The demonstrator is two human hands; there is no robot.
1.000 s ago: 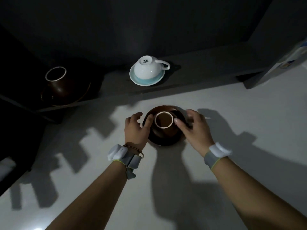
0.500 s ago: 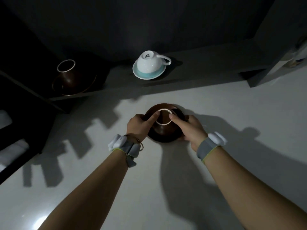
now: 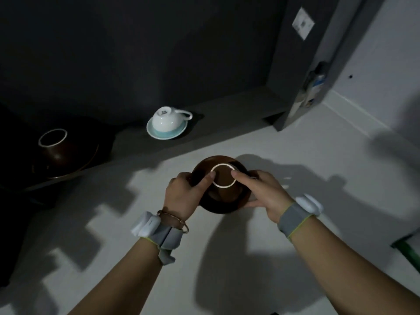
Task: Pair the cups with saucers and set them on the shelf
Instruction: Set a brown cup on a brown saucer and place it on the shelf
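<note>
A brown cup [image 3: 223, 179] sits upside down on a brown saucer [image 3: 221, 204], its pale foot ring facing up. My left hand [image 3: 184, 195] grips the saucer's left edge with the thumb on the cup. My right hand [image 3: 261, 192] grips the right edge, its thumb also on the cup. The pair is held above the white floor. On the low dark shelf [image 3: 227, 114] a white cup [image 3: 167, 119] stands inverted on a light blue saucer [image 3: 168, 133]. Another brown cup [image 3: 54, 146] stands inverted on a brown saucer [image 3: 68, 171] at the left.
The shelf's dark upright post [image 3: 302, 64] rises at the right, beside a white wall [image 3: 375, 64]. A green object [image 3: 409, 251] pokes in at the right edge. Bare shelf surface lies right of the white cup.
Both hands closed on the saucer's edges with thumbs on the cup and lifted the pair off the floor. My view has swung left and up.
</note>
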